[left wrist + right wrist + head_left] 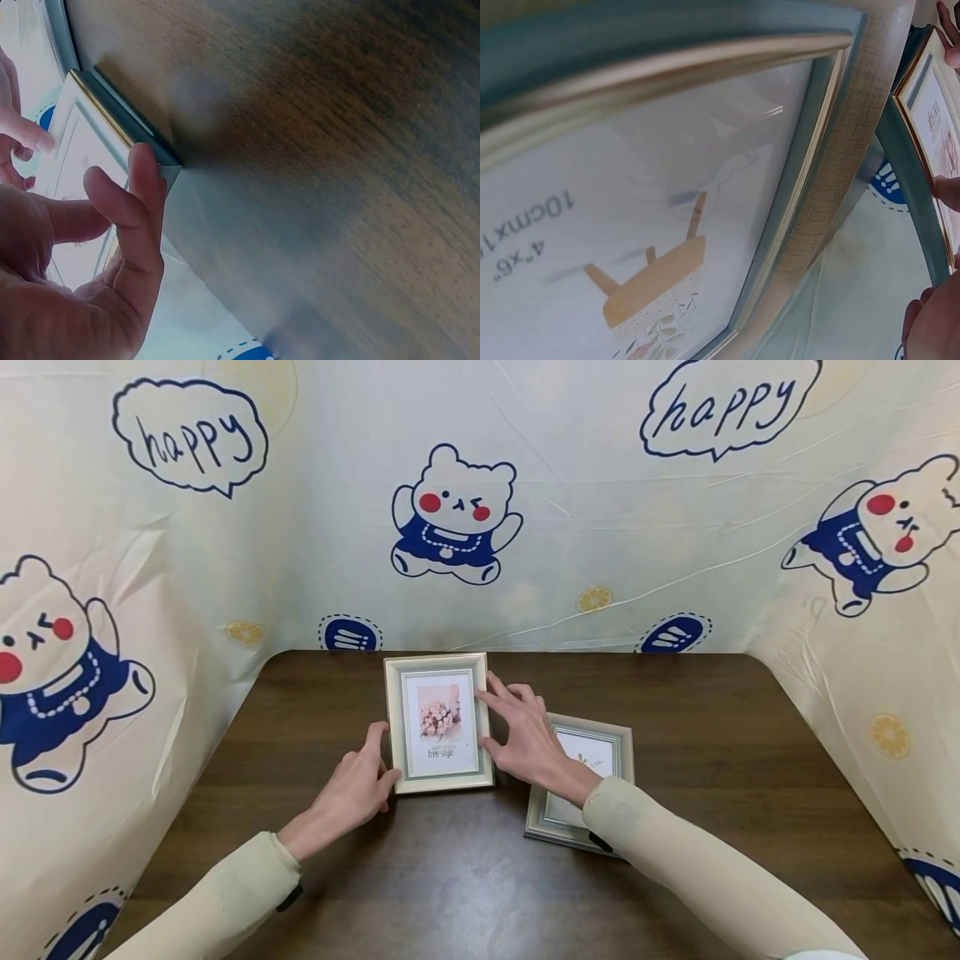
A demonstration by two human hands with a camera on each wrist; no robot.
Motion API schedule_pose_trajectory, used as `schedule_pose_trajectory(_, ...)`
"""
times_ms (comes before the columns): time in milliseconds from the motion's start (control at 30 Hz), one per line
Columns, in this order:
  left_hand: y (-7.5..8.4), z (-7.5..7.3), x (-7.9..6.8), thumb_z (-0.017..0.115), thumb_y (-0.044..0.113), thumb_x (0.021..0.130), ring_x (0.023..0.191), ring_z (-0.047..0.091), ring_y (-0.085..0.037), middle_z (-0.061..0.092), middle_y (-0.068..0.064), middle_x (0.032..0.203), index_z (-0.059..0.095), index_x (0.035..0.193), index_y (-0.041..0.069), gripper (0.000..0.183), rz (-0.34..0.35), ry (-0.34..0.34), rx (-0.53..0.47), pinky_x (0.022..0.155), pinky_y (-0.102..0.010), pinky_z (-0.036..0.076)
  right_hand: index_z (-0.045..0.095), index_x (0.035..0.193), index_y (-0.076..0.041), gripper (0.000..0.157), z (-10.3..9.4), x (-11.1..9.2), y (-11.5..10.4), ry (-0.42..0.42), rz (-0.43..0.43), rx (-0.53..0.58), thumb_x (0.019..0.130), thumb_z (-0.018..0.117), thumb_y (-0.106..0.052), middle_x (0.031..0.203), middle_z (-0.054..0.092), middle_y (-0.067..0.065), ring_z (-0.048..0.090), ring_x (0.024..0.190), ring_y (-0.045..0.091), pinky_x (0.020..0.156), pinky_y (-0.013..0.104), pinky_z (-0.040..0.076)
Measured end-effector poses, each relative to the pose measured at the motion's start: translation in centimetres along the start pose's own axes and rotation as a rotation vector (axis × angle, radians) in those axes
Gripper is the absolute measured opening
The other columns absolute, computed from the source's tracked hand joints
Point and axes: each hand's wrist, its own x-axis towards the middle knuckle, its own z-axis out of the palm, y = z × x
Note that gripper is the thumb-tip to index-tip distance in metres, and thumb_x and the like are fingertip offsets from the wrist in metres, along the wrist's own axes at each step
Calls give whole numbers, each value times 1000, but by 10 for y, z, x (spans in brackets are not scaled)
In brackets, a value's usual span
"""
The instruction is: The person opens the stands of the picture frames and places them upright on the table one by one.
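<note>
A cream picture frame with a pink flower print stands upright near the back of the table. At its left edge, my left hand holds the frame between thumb and index finger near the lower corner. My right hand grips the opposite edge, its thumb and fingertips on the front rim. Behind my right wrist is a second, silver-beige picture frame, set at an angle and partly hidden by that forearm. The right wrist view shows this second frame close up, its print reading 4"x6".
The dark wooden table has rounded back corners. A pale cloth printed with bears hangs along its back and both sides. The second frame stands close to the right of the first.
</note>
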Motion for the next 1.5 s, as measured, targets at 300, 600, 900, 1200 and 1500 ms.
schedule_pose_trajectory(300, -3, 2, 0, 73, 2, 98, 63, 57, -19, 64, -9, 87, 33, 151, 1, 67, 66, 119, 50, 57, -34, 50, 61, 149, -11, 70, -1, -1, -2, 23, -23, -22, 84, 89, -14, 167, 37, 10, 46, 130, 31, 90, 46, 41)
schedule_pose_trajectory(600, -5, 6, -3, 77, 2, 94, 92, 66, -33, 67, -23, 115, 38, 148, 2, 66, 100, 185, 66, 73, -46, 56, 61, 148, -10, 71, -1, -3, -4, 42, -38, -24, 83, 89, -12, 167, 37, 9, 47, 129, 31, 90, 47, 42)
schedule_pose_trajectory(900, -3, 5, -5, 79, 0, 92, 78, 67, -26, 72, -25, 108, 28, 151, 3, 79, 94, 123, 40, 64, -39, 52, 60, 149, -10, 71, -3, -2, -6, 38, -38, -15, 84, 89, -12, 167, 36, 9, 47, 129, 31, 91, 47, 41)
schedule_pose_trajectory(1200, -2, 7, -4, 78, -4, 91, 76, 66, -22, 74, -18, 101, 28, 148, 4, 76, 79, 120, 31, 65, -39, 53, 61, 148, -9, 70, -2, -2, -6, 49, -56, -13, 84, 89, -11, 166, 37, 10, 47, 129, 30, 91, 47, 41)
schedule_pose_trajectory(1500, -3, 8, -4, 76, -3, 92, 70, 61, -21, 72, -18, 100, 26, 150, 4, 77, 57, 94, 18, 62, -35, 49, 61, 149, -9, 71, -3, -3, -8, 45, -58, -20, 84, 89, -11, 166, 38, 10, 47, 130, 31, 91, 48, 41)
